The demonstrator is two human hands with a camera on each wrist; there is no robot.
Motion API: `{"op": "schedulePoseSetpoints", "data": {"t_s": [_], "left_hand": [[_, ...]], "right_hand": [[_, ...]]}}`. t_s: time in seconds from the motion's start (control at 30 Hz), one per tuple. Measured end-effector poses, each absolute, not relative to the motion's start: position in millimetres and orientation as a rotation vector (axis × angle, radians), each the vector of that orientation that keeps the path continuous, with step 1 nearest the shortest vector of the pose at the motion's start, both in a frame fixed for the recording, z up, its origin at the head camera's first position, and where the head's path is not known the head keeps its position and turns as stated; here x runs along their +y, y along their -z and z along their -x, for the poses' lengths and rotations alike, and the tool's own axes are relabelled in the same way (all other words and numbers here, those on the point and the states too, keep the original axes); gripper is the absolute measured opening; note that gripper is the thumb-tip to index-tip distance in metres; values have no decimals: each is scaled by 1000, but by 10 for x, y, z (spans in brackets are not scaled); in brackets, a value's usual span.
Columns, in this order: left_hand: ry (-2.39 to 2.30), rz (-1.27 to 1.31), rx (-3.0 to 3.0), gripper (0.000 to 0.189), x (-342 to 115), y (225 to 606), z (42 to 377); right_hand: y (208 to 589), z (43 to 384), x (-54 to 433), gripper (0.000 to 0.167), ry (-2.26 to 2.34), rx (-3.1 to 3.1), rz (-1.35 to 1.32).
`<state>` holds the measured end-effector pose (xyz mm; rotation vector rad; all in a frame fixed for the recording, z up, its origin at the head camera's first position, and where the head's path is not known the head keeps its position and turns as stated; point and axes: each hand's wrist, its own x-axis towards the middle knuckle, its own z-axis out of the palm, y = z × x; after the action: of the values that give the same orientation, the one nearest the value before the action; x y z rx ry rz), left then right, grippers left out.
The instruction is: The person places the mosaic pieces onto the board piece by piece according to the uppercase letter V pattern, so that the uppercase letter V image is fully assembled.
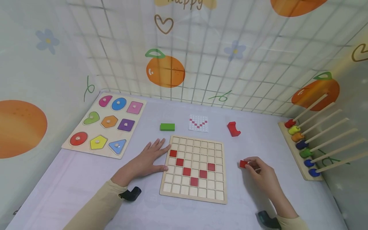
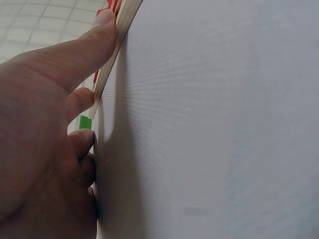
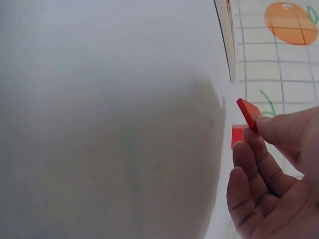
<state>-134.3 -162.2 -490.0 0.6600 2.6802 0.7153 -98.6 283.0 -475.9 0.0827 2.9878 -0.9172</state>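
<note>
A small red square tile (image 1: 243, 164) is pinched between the thumb and fingers of my right hand (image 1: 263, 175), to the right of the wooden grid board (image 1: 225, 179). In the right wrist view the tile (image 3: 249, 112) stands tilted at the fingertips. My left hand (image 1: 145, 161) lies with fingers spread, its thumb and index finger touching the board's left edge. Several red tiles (image 1: 194, 181) lie among pale ones in the board's cells, in a slanting V whose right arm is shorter. Behind the board lies a card (image 1: 203, 128) printed with a red V on a grid.
A green block (image 1: 167, 127) lies left of the card and a red notched block (image 1: 233, 129) right of it. A shape puzzle board (image 1: 95, 128) stands at the left. At the right is a rack of pegs with coloured beads (image 1: 306, 153). Printed curtains (image 1: 201, 80) surround the table.
</note>
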Motion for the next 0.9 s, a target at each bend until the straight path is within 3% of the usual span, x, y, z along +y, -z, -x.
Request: {"op": "schedulePoseSetpoints", "data": {"t_s": [0.9], "left_hand": [[-711, -651, 2675, 89, -1616, 4890, 1345]], "right_hand": [[4807, 1067, 2389, 26, 991, 2929, 48]]}}
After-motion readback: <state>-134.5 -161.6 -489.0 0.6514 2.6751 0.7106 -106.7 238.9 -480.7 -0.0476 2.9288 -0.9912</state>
